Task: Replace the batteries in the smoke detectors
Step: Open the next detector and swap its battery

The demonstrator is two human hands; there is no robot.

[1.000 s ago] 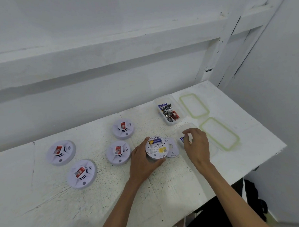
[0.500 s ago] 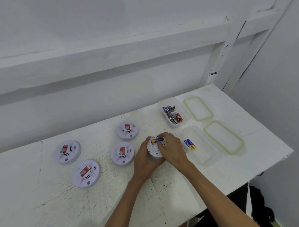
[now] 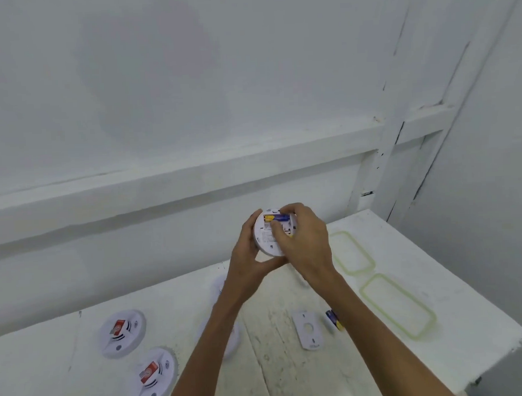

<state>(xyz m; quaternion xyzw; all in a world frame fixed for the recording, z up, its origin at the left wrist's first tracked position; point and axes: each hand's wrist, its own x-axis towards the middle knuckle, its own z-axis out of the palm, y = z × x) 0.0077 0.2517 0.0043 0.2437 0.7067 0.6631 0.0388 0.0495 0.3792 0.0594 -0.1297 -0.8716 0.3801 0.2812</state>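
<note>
Gripping the smoke detector (image 3: 267, 242) by its rim, your left hand (image 3: 250, 258) holds it up off the white table (image 3: 291, 376), back face toward you, at mid-frame. Your right hand (image 3: 306, 243) curls over its 3 o'clock side, thumb and forefinger pinching the blue-and-yellow battery (image 3: 277, 218) seated at the detector's 12 o'clock edge. Below on the table, a loose mounting plate (image 3: 309, 330) lies at 5 o'clock, spare batteries (image 3: 335, 319) just beside it. Two green-rimmed lids (image 3: 350, 252) (image 3: 397, 305) sit at 3 and 4 o'clock. Two other detectors (image 3: 122, 332) (image 3: 152, 374), red labels showing, lie at 7 o'clock.
</note>
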